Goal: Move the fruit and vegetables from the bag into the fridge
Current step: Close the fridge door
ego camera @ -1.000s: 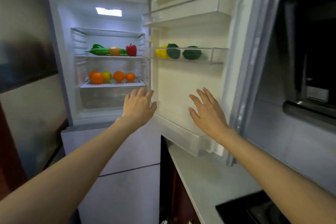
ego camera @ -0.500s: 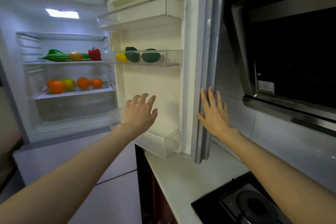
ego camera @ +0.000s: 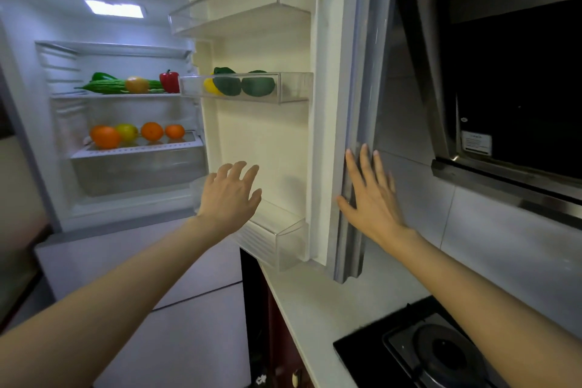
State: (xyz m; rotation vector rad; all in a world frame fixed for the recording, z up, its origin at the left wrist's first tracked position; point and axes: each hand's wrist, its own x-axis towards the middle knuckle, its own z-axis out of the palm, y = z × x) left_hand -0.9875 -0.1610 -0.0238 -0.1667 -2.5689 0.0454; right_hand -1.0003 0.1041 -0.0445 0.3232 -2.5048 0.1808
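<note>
Upper fridge shelf (ego camera: 116, 96) carries bitter gourd (ego camera: 104, 87), an orange fruit, red pepper (ego camera: 169, 81) at three o'clock; lower shelf (ego camera: 138, 148) holds four citrus.

Fridge door (ego camera: 271, 142) liner: smooth cream plastic, w/ clear glossy plastic bins (ego camera: 293, 88). Door edge (ego camera: 362, 104): brushed silver metal, slight sheen. Countertop (ego camera: 308, 309) near right: matt pale stone-like. Hob (ego camera: 419, 356): glossy black glass. Range hood (ego camera: 504, 79) far right: dark glossy panel, steel trim.
</note>
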